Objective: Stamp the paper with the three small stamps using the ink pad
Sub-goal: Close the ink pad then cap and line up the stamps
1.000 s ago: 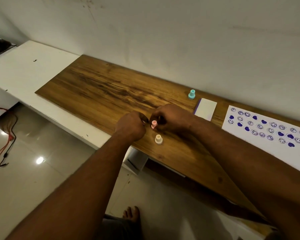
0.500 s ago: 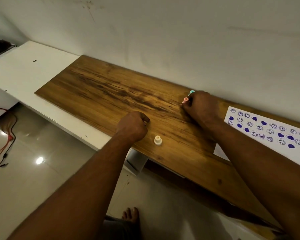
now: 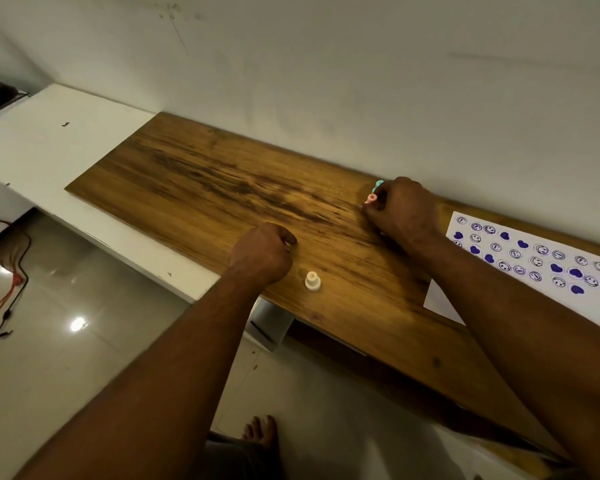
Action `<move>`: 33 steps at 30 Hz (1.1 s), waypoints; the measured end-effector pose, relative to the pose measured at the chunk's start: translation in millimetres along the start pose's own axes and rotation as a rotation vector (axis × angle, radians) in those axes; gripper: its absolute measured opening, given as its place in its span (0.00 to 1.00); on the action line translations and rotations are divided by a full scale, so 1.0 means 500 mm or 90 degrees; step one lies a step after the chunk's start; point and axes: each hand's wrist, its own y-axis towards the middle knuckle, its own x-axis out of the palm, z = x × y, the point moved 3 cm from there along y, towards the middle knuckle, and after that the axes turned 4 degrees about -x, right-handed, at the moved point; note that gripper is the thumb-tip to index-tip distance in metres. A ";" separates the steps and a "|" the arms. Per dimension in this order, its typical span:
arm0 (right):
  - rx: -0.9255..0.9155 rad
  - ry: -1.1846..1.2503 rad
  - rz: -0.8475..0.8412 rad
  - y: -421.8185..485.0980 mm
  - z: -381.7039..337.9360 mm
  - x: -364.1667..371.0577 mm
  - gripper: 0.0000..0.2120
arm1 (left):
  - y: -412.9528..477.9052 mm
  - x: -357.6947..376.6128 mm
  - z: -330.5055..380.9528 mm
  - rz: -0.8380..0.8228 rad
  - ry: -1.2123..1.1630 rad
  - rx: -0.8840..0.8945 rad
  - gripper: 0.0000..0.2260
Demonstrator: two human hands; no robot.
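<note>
My right hand (image 3: 400, 211) is closed around the pink stamp (image 3: 371, 198) near the back of the wooden board (image 3: 222, 188), close to the wall. The teal stamp (image 3: 379, 183) peeks out just behind my fingers. My right hand and arm hide the ink pad. A cream stamp (image 3: 312, 281) stands upright near the board's front edge, just right of my left hand (image 3: 262, 252), which rests in a fist on the board with nothing seen in it. The white paper (image 3: 541, 271), covered with several blue smiley and heart prints, lies at the right.
The board lies on a white counter (image 3: 49, 147) against a pale wall. Below is a tiled floor with red and black cables (image 3: 11, 289) at the left. A bare foot (image 3: 262, 433) shows under the counter edge.
My right hand carried the pink stamp from beside my left hand up and right to the back of the board, next to the teal stamp. My left hand stayed put.
</note>
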 end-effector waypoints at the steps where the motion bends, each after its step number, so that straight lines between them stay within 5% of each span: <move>1: -0.004 0.015 0.003 0.001 -0.001 -0.003 0.21 | 0.001 0.001 -0.001 -0.003 0.000 0.001 0.17; 7: -0.119 0.079 0.064 -0.002 -0.050 -0.061 0.22 | 0.004 0.000 -0.001 -0.006 0.006 0.001 0.18; 13: -0.382 0.187 -0.381 -0.072 -0.154 -0.039 0.24 | 0.000 -0.004 0.003 -0.002 0.015 0.004 0.17; 19: -0.492 0.069 -0.391 -0.124 -0.187 0.028 0.17 | -0.002 -0.005 0.005 0.023 0.001 0.012 0.15; 27: -0.131 -0.013 -0.120 -0.057 -0.063 0.039 0.18 | 0.001 -0.002 0.000 0.007 0.007 0.007 0.17; 33: -0.068 -0.072 -0.055 -0.047 -0.021 0.023 0.21 | 0.000 -0.001 0.006 0.016 0.000 0.001 0.16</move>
